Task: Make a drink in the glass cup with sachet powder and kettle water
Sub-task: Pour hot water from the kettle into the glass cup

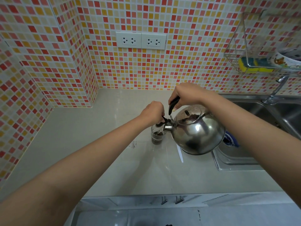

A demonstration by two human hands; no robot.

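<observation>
A steel kettle (197, 130) hangs tilted over the counter, its spout pointing left above a small glass cup (157, 136). My right hand (184, 95) grips the kettle's black handle from above. My left hand (154, 112) pinches the black spout cap lever, holding it lifted. Water runs from the spout into the cup, which holds dark liquid and powder at its bottom. The cup stands upright on the counter, partly hidden by my left hand.
A steel sink (260, 128) with a tap (276, 90) lies right of the kettle. A torn white sachet strip (180, 153) lies on the counter (97, 136). A wire rack with sponge (250, 66) hangs on the tiled wall; sockets (140, 40) sit above.
</observation>
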